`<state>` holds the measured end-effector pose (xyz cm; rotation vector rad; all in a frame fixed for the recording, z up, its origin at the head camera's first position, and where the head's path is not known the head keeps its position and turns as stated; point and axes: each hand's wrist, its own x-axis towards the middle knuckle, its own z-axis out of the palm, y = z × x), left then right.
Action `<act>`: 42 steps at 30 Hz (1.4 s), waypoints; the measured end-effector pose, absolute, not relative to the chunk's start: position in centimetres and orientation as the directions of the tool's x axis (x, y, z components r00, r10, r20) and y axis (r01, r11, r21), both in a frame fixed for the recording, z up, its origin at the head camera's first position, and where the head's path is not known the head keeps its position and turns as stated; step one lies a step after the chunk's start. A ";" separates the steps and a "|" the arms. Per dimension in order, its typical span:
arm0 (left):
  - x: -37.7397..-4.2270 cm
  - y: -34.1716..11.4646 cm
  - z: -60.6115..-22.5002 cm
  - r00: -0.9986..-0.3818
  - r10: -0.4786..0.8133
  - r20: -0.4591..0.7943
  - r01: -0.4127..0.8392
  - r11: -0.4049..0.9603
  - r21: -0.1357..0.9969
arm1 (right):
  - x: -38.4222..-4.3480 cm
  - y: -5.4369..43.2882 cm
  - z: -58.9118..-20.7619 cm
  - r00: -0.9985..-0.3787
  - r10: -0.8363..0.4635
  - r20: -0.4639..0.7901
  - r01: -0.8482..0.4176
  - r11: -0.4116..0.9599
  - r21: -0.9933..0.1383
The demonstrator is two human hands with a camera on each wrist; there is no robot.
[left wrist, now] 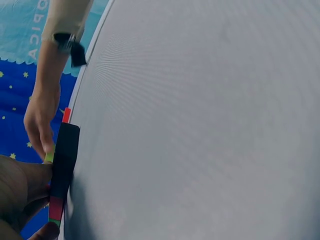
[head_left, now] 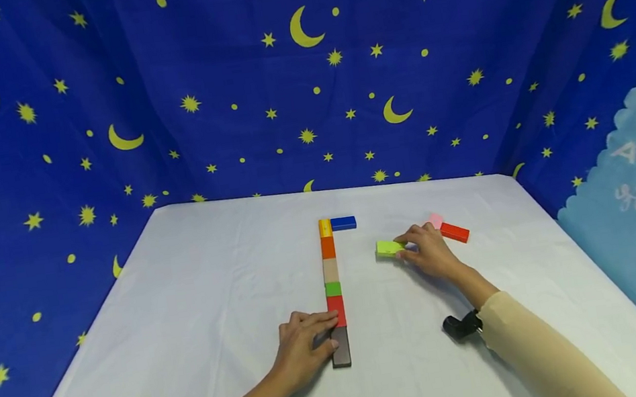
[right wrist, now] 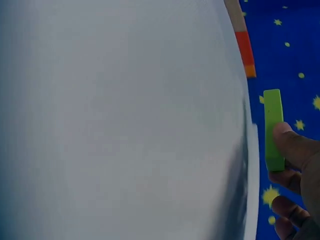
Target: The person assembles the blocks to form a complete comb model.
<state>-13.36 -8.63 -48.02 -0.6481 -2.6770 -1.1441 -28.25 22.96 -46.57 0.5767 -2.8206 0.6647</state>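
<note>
Pinched between the thumb and fingers of my right hand (head_left: 428,252) is a lime green block (head_left: 387,249), held right of a straight row of blocks. In the right wrist view that lime block (right wrist: 273,112) points away from the fingertips. My left hand (head_left: 303,350) rests along the row's near end, fingers stretched onto a red block (head_left: 337,314) and thumb touching a dark grey block (head_left: 341,351). Further up the row lie a green block (head_left: 333,289), a beige block (head_left: 331,270), an orange block (head_left: 327,247) and a yellow block (head_left: 325,227).
A blue block (head_left: 343,223) extends right from the row's far end. Beyond my right hand are a pink block (head_left: 436,220) and another red block (head_left: 455,233). White cloth covers the table (head_left: 231,272); a blue star-patterned curtain (head_left: 251,72) stands around it.
</note>
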 end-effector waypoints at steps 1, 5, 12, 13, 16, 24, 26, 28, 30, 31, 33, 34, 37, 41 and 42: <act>-13.4 -8.6 -48.0 -0.894 0.328 0.304 0.446 0.613 0.652 | -28.7 22.3 -46.6 -0.910 -0.330 0.252 -0.407 0.826 -0.390; -13.4 -8.6 -48.0 -0.897 0.328 0.297 0.441 0.613 0.656 | -30.2 20.0 -46.7 -0.920 -0.334 0.204 -0.390 0.827 -0.405; -13.4 -8.7 -48.0 -0.901 0.324 0.287 0.431 0.615 0.660 | -32.1 17.4 -47.3 -0.927 -0.329 0.182 -0.375 0.839 -0.395; -13.4 -8.7 -48.0 -0.901 0.325 0.285 0.431 0.615 0.660 | -32.3 17.2 -47.4 -0.929 -0.325 0.176 -0.370 0.840 -0.398; -13.4 -8.6 -48.0 -0.902 0.328 0.281 0.430 0.618 0.659 | -32.7 16.5 -47.5 -0.935 -0.317 0.157 -0.354 0.843 -0.405; -13.5 -8.6 -48.1 -0.900 0.326 0.291 0.436 0.628 0.645 | -33.5 15.2 -47.7 -0.937 -0.311 0.157 -0.349 0.844 -0.407; -13.5 -8.6 -48.1 -0.900 0.324 0.291 0.435 0.629 0.644 | -33.6 15.0 -47.7 -0.936 -0.316 0.156 -0.353 0.840 -0.413; -13.5 -8.6 -48.1 -0.900 0.323 0.293 0.435 0.632 0.641 | -33.7 14.9 -47.8 -0.935 -0.320 0.153 -0.355 0.838 -0.414; -13.5 -8.6 -48.2 -0.899 0.324 0.295 0.438 0.634 0.637 | -33.7 14.8 -47.8 -0.935 -0.320 0.152 -0.355 0.838 -0.416; -13.6 -8.6 -48.2 -0.898 0.325 0.297 0.440 0.635 0.635 | -33.7 14.7 -47.8 -0.936 -0.319 0.153 -0.353 0.836 -0.419; -13.6 -8.6 -48.2 -0.897 0.327 0.299 0.442 0.635 0.634 | -33.7 14.7 -47.8 -0.937 -0.314 0.155 -0.350 0.837 -0.421; -13.5 -8.6 -48.2 -0.897 0.327 0.297 0.441 0.634 0.635 | -33.7 14.7 -47.8 -0.937 -0.312 0.158 -0.350 0.836 -0.422; -13.5 -8.6 -48.1 -0.898 0.326 0.295 0.439 0.632 0.638 | -33.7 14.6 -47.7 -0.938 -0.308 0.163 -0.348 0.833 -0.430; -13.4 -8.6 -48.0 -0.896 0.325 0.304 0.444 0.631 0.636 | -33.7 14.6 -47.8 -0.938 -0.306 0.166 -0.348 0.833 -0.431; -13.5 -8.6 -48.1 -0.895 0.325 0.306 0.446 0.630 0.635 | -33.8 14.6 -47.8 -0.938 -0.305 0.165 -0.347 0.833 -0.431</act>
